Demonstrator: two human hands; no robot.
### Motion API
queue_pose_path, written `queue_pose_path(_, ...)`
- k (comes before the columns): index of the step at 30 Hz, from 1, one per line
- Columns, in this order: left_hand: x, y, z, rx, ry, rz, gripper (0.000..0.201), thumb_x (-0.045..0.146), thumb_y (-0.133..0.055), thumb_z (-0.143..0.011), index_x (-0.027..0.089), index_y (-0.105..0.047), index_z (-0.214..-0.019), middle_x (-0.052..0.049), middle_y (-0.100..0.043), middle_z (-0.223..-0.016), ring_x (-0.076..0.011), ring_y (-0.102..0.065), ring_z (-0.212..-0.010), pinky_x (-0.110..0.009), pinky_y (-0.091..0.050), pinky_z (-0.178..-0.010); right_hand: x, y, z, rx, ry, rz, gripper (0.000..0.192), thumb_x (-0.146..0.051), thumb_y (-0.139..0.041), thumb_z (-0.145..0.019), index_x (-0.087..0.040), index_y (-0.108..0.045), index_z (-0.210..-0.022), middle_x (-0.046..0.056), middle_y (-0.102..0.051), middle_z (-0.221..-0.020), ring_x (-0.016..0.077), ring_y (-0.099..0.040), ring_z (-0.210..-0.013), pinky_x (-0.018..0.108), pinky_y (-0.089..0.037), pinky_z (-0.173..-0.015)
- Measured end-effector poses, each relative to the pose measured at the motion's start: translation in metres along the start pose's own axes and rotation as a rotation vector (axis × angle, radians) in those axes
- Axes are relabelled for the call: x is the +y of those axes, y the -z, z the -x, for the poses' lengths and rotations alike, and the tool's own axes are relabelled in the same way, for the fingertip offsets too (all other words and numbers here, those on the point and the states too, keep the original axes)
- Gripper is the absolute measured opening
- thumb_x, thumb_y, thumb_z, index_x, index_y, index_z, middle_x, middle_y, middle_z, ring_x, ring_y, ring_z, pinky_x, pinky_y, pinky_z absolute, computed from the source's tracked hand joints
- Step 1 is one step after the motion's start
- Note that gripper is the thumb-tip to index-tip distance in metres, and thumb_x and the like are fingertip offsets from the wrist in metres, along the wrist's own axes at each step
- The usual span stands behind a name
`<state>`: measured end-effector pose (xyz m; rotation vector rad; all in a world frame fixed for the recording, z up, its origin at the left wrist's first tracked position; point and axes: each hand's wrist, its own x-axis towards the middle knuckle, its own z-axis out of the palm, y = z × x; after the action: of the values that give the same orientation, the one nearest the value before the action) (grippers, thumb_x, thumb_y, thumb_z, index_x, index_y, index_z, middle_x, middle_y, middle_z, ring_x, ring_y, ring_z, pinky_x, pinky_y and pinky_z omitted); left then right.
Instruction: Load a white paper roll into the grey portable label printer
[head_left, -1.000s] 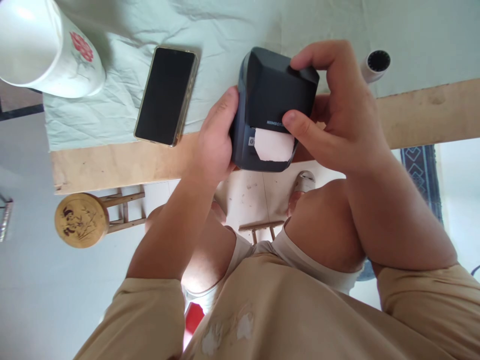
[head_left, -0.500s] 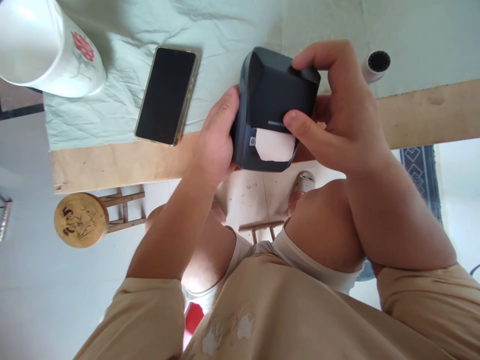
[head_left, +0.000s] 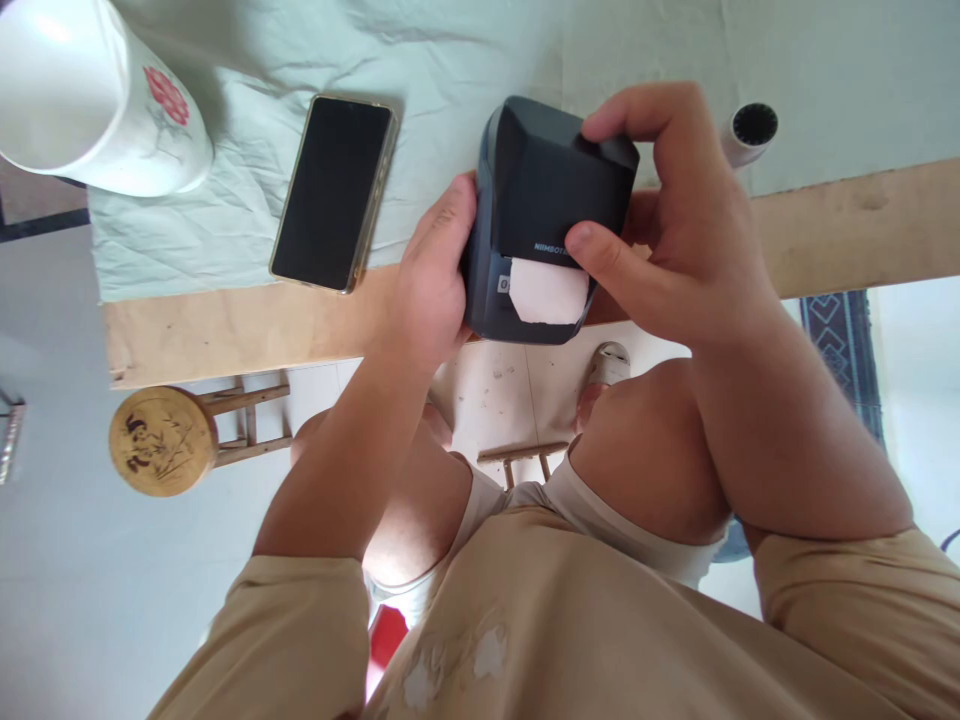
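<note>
Between my hands is a dark label printer, held up by the table's front edge, with a strip of white label paper hanging from its slot. My left hand grips its left side, thumb along the side and the other fingers hidden beneath. My right hand holds the right side; its thumb presses the lid near the slot and its index finger rests on the upper right of the lid. The lid looks closed. A smartphone with a dark screen lies to the left of the printer.
A white container with a red flower stands at the table's left end. A small white cylinder with a dark top sits right of my right hand. Pale green cloth covers the table behind a bare wooden edge. A round wooden stool is below left.
Almost nothing differs. Both hands keep the same hold on the label printer, which has shifted only very slightly to the left.
</note>
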<state>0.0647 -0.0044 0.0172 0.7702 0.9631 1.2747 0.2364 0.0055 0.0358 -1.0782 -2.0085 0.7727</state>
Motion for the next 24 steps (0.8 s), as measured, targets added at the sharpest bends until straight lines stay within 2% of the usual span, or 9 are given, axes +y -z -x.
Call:
queue_pose_path(3, 0.006, -0.006, 0.002, 0.042, 0.031, 0.002, 0.034, 0.036, -0.041, -0.096, 0.012, -0.065, -0.09, -0.004, -0.067, -0.085, -0.0133, -0.063, -0.101, -0.024, -0.049, -0.093, 0.0, 0.0, 0.0, 0.0, -0.004, -0.006, 0.036, -0.034, -0.056, -0.088, -0.025, -0.043, -0.121, -0.001, -0.05, -0.128, 0.0065, -0.057, -0.092, 0.015, -0.046, -0.054)
queue_pose_path(6, 0.009, -0.011, 0.003, 0.082, 0.09, 0.04, 0.034, 0.036, -0.041, -0.097, 0.01, -0.063, -0.091, -0.005, -0.067, -0.084, -0.0133, -0.064, -0.098, -0.025, -0.05, -0.093, 0.0, 0.0, 0.0, 0.005, -0.017, 0.0, 0.038, -0.033, -0.058, -0.087, -0.025, -0.043, -0.121, 0.0, -0.05, -0.126, 0.0088, -0.057, -0.097, 0.016, -0.047, -0.055)
queue_pose_path(12, 0.005, -0.005, -0.001, -0.045, 0.067, 0.116, 0.033, 0.035, -0.043, -0.095, 0.014, -0.064, -0.082, -0.003, -0.066, -0.074, -0.0163, -0.069, -0.091, -0.029, -0.056, -0.085, -0.001, 0.0, 0.0, 0.008, -0.026, 0.007, 0.038, -0.032, -0.059, -0.086, -0.027, -0.044, -0.12, 0.0, -0.051, -0.125, 0.0104, -0.058, -0.099, 0.016, -0.048, -0.056)
queue_pose_path(17, 0.003, -0.003, -0.002, -0.1, 0.058, 0.122, 0.033, 0.034, -0.043, -0.093, 0.016, -0.066, -0.08, -0.004, -0.068, -0.076, -0.0196, -0.067, -0.101, -0.028, -0.056, -0.085, -0.002, 0.0, 0.0, 0.008, -0.019, 0.025, 0.038, -0.031, -0.059, -0.085, -0.025, -0.044, -0.12, 0.001, -0.051, -0.126, 0.0103, -0.057, -0.099, 0.016, -0.045, -0.055)
queue_pose_path(24, 0.011, -0.016, 0.0, -0.013, 0.131, 0.105, 0.032, 0.032, -0.039, -0.091, 0.019, -0.068, -0.091, -0.006, -0.07, -0.079, -0.0247, -0.066, -0.109, -0.033, -0.057, -0.083, -0.001, 0.0, 0.0, 0.007, -0.014, 0.029, 0.038, -0.032, -0.059, -0.086, -0.026, -0.044, -0.12, 0.0, -0.051, -0.125, 0.01, -0.057, -0.101, 0.016, -0.047, -0.058)
